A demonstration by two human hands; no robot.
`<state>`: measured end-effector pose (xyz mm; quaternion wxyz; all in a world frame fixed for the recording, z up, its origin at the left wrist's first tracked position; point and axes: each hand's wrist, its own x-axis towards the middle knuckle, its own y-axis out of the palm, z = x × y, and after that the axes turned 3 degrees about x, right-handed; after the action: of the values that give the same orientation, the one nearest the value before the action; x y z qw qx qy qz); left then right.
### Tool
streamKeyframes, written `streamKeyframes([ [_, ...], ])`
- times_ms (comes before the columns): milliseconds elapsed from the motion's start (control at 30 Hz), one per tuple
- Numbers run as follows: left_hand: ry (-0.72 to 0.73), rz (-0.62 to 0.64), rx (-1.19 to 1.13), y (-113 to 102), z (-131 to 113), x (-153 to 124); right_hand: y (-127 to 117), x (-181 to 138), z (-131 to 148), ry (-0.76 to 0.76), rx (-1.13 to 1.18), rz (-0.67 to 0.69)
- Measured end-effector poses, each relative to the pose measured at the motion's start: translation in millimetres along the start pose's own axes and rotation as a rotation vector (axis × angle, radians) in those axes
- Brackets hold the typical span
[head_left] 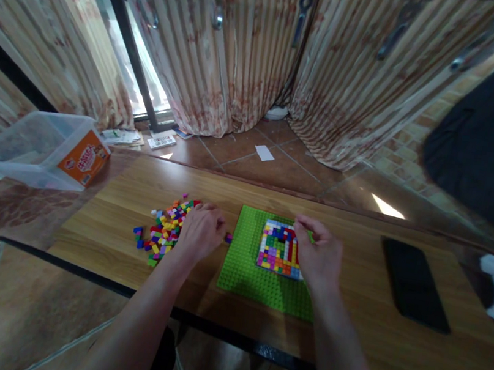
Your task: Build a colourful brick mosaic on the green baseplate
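While both hands work the table, bricks lie under and beside the left hand [200,230].
Left hand curled knuckles-up on the loose brick pile [165,228] (contents unseen); right hand [317,254] pinched at the mosaic [279,248] on the green baseplate [248,265], grip unclear.

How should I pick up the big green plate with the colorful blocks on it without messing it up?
Hold the green baseplate by its bare left and near edges, coming in from the sides. It lies flat on the table, and the block square fills its far right corner, so gripping there would probably knock blocks loose.
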<state>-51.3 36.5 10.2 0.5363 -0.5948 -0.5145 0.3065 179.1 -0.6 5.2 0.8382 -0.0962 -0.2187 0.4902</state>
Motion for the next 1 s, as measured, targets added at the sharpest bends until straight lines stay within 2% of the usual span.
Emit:
streamKeyframes([
  [133,0.021,0.003,-0.173,1,-6,1,0,1,-1,0.007,0.011,0.002],
  [300,0.078,0.025,-0.41,9,-28,-1,0,1,1,0.022,0.024,0.007],
  [567,0.098,0.011,-0.427,22,-56,-1,-1,0,0,0.014,0.019,0.015],
  [1000,0.048,-0.028,-0.466,30,-62,5,0,-1,0,-0.017,-0.032,0.047],
])
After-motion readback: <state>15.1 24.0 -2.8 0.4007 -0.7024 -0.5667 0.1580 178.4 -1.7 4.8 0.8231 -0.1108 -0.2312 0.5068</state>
